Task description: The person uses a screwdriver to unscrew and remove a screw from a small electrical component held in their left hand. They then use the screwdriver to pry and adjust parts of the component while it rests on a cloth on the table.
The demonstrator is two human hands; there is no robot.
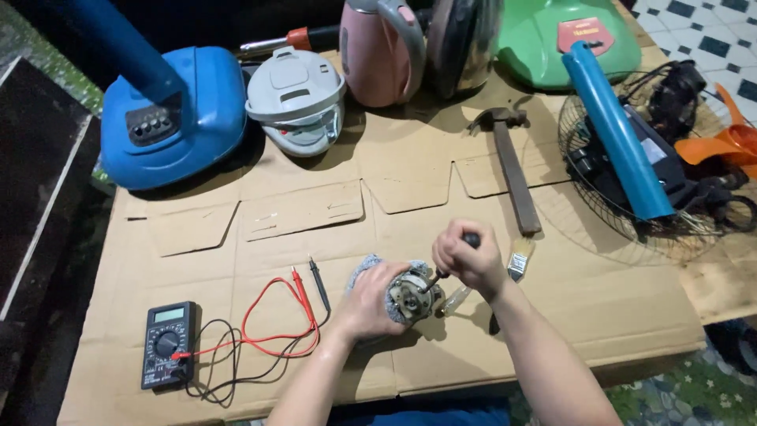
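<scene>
My left hand point(369, 301) grips a small round metal fan motor point(413, 295) that rests on a grey cloth point(371, 267) on flattened cardboard point(315, 213). My right hand point(467, 258) is closed around the dark handle of a screwdriver point(457, 254), whose tip points down-left into the motor's face. A small paintbrush point(520, 259) lies just right of my right hand, and a clear-handled tool point(456, 300) lies under it.
A black multimeter point(167, 344) with red and black leads point(276, 315) lies front left. A hammer point(511, 162) lies behind. Along the back stand a blue fan base point(177, 110), a white rice cooker point(296, 99), a pink kettle point(377, 51) and a green fan base point(564, 39). A wire fan grille point(607, 205) and blue tube point(615, 130) sit right.
</scene>
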